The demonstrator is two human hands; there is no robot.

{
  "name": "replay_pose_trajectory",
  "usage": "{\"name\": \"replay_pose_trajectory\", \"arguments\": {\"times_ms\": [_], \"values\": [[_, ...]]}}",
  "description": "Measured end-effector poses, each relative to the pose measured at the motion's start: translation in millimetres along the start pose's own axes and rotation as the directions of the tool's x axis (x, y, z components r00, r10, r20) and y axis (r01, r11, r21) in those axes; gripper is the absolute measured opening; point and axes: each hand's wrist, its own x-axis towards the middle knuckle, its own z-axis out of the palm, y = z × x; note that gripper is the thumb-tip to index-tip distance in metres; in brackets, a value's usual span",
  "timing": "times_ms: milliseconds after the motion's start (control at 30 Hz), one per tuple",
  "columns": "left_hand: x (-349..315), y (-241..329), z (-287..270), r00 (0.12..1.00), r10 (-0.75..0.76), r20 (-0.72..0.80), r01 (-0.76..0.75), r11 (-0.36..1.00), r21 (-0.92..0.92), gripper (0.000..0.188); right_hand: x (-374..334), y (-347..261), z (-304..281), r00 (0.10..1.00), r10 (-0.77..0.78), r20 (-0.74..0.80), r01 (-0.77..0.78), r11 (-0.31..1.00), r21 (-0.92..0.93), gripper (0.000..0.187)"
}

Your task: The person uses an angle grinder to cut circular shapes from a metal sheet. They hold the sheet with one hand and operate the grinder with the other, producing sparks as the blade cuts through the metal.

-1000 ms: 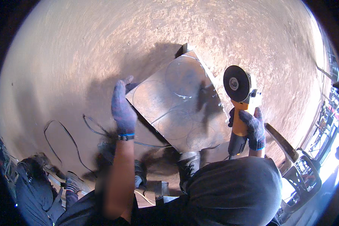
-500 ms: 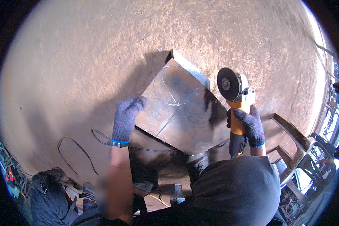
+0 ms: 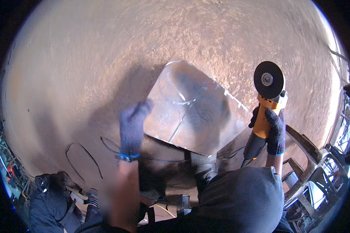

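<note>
A square-cornered metal sheet (image 3: pixel 206 116) with chalk marks and scribed curves lies tilted above the floor in front of me. My left hand (image 3: pixel 133 126), in a dark knitted glove, is closed at its left edge; motion blurs the fingers. My right hand (image 3: pixel 275 130), gloved the same way, grips an angle grinder (image 3: pixel 263 120) by its yellow and black body. The grinder's black disc (image 3: pixel 269 79) points up and stands apart from the sheet, to its right. A boot (image 3: pixel 205 165) is at the sheet's near corner.
A black cable (image 3: pixel 163 159) runs across the brown floor (image 3: pixel 85 89) under my left forearm, with a loop at left. A chair-like frame (image 3: pixel 309 167) stands close by at right. Another person's dark-clothed legs (image 3: pixel 50 202) are at lower left.
The grinder and my right hand have moved right, away from the sheet. The sheet has tilted, and its folded far-right side no longer shows. My left hand stays at the left edge.
</note>
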Motion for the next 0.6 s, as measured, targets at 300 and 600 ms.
{"name": "replay_pose_trajectory", "arguments": {"times_ms": [300, 600], "values": [[-43, -58, -17, 0.966, -0.165, 0.198, 0.107, 0.956, 0.274, 0.037, 1, 7, 1, 0.996, 0.055, 0.074, -0.051, 0.997, -0.060, 0.052], [-33, -51, -14, 0.874, -0.337, 0.349, 0.243, 0.927, 0.288, 0.046, -10, 13, 36, 0.980, 0.148, 0.131, -0.123, 0.976, -0.179, 0.039]]}}
